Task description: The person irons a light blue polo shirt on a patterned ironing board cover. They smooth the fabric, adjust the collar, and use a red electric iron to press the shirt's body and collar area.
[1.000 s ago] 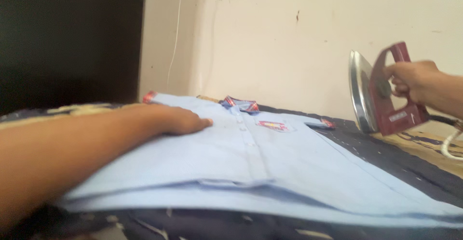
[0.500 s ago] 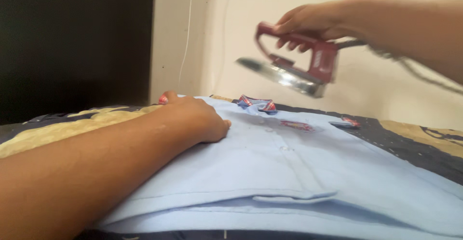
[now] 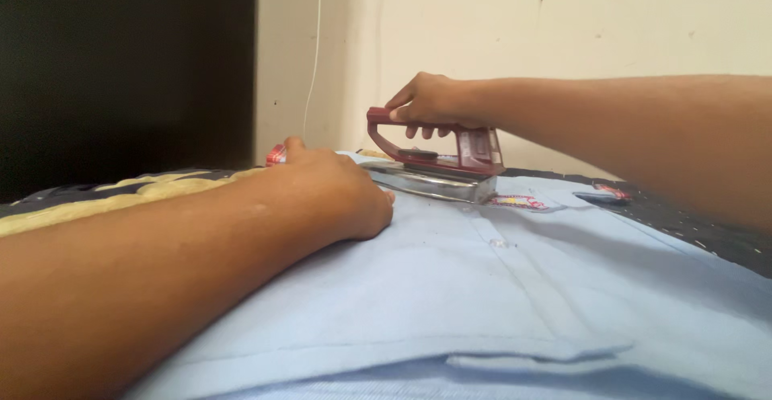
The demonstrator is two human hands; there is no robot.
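Observation:
A light blue shirt point(image 3: 482, 287) lies flat, buttoned, with red-checked trim at the sleeve cuff and a small patch point(image 3: 516, 202) on the chest. My left hand point(image 3: 338, 191) presses palm-down on the shirt near its upper left part. My right hand point(image 3: 430, 102) grips the handle of a dark red iron point(image 3: 438, 163) with a shiny metal soleplate. The iron rests flat on the shirt by the collar area, just right of my left hand. The collar is hidden behind the iron.
The shirt lies on a dark blue and yellow patterned cloth point(image 3: 121, 195) that covers the surface. A cream wall point(image 3: 563, 22) stands close behind, with a thin white cord point(image 3: 314, 62) hanging down it. A dark opening point(image 3: 121, 62) is at the left.
My right hand carried the iron from the far right, where it stood upright, across through the air and set it flat on the shirt near the collar. My left hand stayed pressed on the shirt.

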